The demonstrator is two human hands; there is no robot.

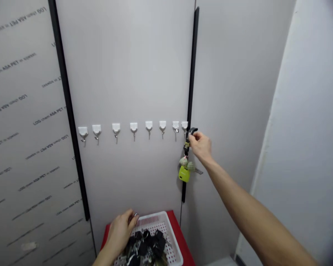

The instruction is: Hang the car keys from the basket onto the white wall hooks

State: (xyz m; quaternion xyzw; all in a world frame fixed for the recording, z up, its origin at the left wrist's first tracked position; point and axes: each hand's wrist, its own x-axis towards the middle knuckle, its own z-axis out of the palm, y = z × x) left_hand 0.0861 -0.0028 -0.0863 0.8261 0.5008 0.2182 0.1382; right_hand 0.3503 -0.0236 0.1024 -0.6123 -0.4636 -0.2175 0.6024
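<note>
My right hand (201,146) pinches the black strap of a keychain (184,173) beside the rightmost white adhesive hook (184,126). A lime-green square tag, pale green round charms and a flat metal piece dangle below the fingers. Whether the strap sits on the hook cannot be made out. My left hand (120,229) is closed at the far left corner of a white plastic basket (172,236). Something small and shiny shows at its fingertips, too small to name. Inside the basket lies a pile of keys with black heads (145,244).
Several more white hooks (133,127) run in a row across the grey cabinet door (127,74). Long black handles (69,99) edge the panels. Under the basket is a red surface (180,240). At right stands a white wall (308,129).
</note>
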